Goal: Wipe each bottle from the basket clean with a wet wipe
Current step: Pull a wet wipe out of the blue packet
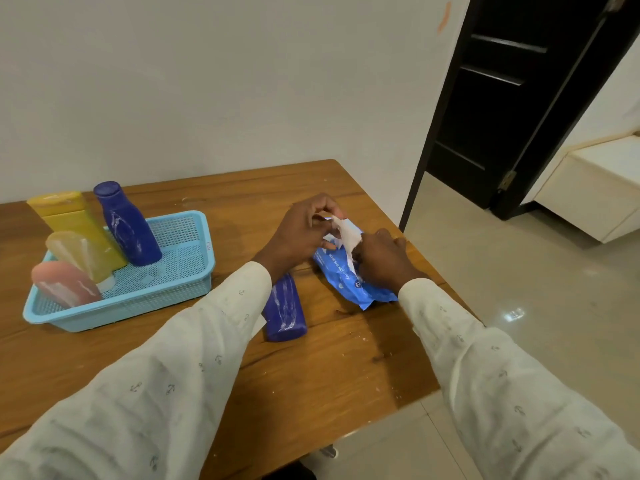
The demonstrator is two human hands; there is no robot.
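Observation:
A light blue basket (187, 289) on the left of the wooden table holds several smeared bottles: a dark blue one (128, 226), a yellow one (74, 220), an amber one (78, 251) and a pink one (64, 284). Another dark blue bottle (285, 311) lies on the table beside the basket, partly under my left forearm. My left hand (301, 230) pinches the top of a white wet wipe (348, 237) that sticks out of a blue wipe pack (349, 282). My right hand (384, 259) rests on the pack and grips the wipe's lower part.
The wooden table (329, 368) ends just right of the pack, with tiled floor (519, 306) beyond. A white wall stands behind the table. A dark open door (502, 98) and a cream cabinet (595, 188) are at the far right.

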